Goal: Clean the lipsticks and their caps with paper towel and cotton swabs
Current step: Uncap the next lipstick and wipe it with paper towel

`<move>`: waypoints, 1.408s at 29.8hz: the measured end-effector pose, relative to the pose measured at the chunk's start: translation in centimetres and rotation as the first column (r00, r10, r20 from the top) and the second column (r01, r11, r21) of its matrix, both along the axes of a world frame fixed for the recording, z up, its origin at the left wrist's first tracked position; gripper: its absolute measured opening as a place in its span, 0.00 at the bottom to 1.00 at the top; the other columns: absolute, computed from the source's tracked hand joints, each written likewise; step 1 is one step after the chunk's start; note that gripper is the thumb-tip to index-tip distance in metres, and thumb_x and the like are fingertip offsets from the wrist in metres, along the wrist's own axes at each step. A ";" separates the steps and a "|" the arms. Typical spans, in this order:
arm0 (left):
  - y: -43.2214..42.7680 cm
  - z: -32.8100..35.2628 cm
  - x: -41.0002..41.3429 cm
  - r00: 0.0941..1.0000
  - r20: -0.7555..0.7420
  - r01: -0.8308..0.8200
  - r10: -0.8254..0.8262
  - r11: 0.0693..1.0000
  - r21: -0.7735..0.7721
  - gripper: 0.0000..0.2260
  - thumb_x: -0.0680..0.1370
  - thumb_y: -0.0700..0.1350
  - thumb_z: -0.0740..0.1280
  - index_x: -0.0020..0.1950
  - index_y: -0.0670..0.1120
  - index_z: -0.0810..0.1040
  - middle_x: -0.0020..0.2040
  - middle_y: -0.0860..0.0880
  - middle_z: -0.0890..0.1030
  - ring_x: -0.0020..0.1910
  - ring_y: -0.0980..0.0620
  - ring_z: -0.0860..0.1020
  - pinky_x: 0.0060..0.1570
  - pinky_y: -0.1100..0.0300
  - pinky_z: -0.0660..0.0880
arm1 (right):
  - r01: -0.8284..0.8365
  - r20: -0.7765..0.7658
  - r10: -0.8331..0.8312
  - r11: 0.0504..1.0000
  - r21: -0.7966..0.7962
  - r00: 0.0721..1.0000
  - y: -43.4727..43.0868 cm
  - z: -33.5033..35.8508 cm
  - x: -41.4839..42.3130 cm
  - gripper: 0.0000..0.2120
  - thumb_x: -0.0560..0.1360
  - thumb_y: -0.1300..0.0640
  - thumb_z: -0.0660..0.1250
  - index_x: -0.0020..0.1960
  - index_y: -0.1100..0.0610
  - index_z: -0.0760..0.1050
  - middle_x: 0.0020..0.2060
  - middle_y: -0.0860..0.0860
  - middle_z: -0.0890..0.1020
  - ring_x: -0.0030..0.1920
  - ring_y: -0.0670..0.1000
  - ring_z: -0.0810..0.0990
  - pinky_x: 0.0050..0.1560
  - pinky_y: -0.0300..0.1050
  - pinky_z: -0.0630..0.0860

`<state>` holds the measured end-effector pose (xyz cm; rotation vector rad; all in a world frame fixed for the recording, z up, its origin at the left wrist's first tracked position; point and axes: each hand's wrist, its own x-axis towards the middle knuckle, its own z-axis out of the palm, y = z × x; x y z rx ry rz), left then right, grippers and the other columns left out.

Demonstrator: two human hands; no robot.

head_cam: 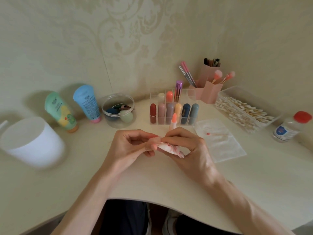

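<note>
Frame centre: left hand [133, 143] and right hand [184, 145] both pinch stained paper towel [169, 148] above desk [152, 180]; uncapped coral lipstick [173, 122] upright just behind

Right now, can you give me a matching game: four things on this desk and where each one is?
Things: 1 uncapped coral lipstick; 2 used cotton swab; 3 stained white wad; 4 red-capped bottle.
Places: A pinched between left hand and right hand; B far right on the desk; C lying on the flat paper towel; D standing before the clear organizer.
Pairs: 1-D, 2-C, 3-A, 4-B.
</note>
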<state>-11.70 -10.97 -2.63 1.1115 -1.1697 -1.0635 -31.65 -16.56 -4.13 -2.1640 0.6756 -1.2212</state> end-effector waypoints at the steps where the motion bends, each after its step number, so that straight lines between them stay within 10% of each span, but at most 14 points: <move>1: 0.1 0.2 -0.2 1.000 -0.016 -0.008 0.008 1.000 0.010 0.08 0.68 0.47 0.79 0.46 0.48 0.90 0.39 0.42 0.86 0.32 0.48 0.83 0.34 0.61 0.79 | -0.009 0.012 0.009 1.000 0.018 1.000 -0.1 0.0 0.1 0.10 0.74 0.57 0.80 0.56 0.53 0.88 0.45 0.47 0.83 0.44 0.47 0.83 0.43 0.44 0.80; 6: 0.1 0.3 -0.5 0.999 -0.042 0.019 -0.015 0.995 0.100 0.13 0.78 0.49 0.67 0.47 0.43 0.88 0.37 0.42 0.85 0.30 0.46 0.82 0.30 0.60 0.78 | -0.012 0.057 0.011 1.000 0.012 0.998 -0.1 0.0 0.0 0.09 0.74 0.59 0.79 0.54 0.57 0.88 0.44 0.48 0.83 0.44 0.45 0.82 0.46 0.36 0.76; 15: 0.2 -0.3 -0.7 0.996 0.061 -0.066 0.070 0.996 -0.067 0.11 0.72 0.44 0.76 0.54 0.44 0.87 0.44 0.44 0.88 0.38 0.47 0.83 0.41 0.57 0.81 | -0.125 0.198 0.061 0.936 0.328 0.978 0.2 0.3 0.0 0.07 0.73 0.58 0.78 0.51 0.53 0.88 0.42 0.51 0.84 0.41 0.47 0.82 0.43 0.37 0.75; 20: 0.0 -0.2 -0.9 1.000 -0.006 -0.012 0.012 1.000 0.020 0.10 0.78 0.48 0.68 0.53 0.46 0.87 0.39 0.42 0.85 0.31 0.46 0.79 0.28 0.58 0.75 | -0.059 0.177 0.033 0.988 0.140 0.984 0.0 0.2 0.1 0.11 0.73 0.57 0.79 0.55 0.50 0.87 0.44 0.47 0.84 0.42 0.48 0.82 0.46 0.38 0.77; 42: 0.1 -0.1 -0.9 1.000 0.023 -0.010 0.008 0.998 0.055 0.14 0.79 0.50 0.66 0.56 0.42 0.85 0.33 0.50 0.83 0.25 0.53 0.73 0.25 0.64 0.66 | -0.044 0.127 0.030 0.993 0.113 0.991 0.1 0.5 -0.1 0.11 0.72 0.67 0.80 0.51 0.56 0.87 0.44 0.49 0.84 0.41 0.47 0.82 0.46 0.36 0.76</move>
